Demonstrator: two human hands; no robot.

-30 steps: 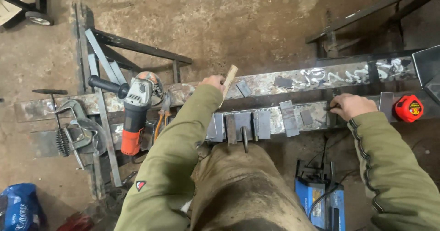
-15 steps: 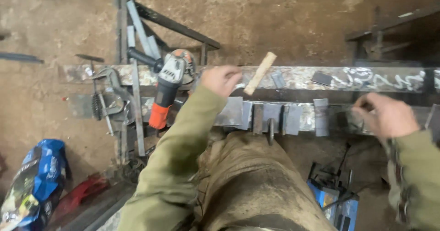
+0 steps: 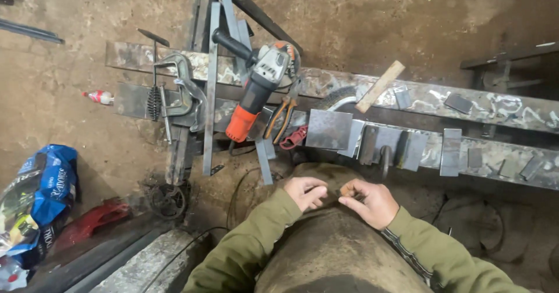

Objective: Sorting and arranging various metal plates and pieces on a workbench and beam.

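Resting on my lap: left hand [image 3: 305, 191] curled, right hand [image 3: 368, 203] pinching something unclear; angle grinder [image 3: 256, 86] at 11 o'clock.

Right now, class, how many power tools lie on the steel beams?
1: an angle grinder with an orange body, lying across the beams at the left, beside the pliers. Others may be hidden out of frame.

Whatever the right hand [image 3: 368, 201] pinches is too small to tell.
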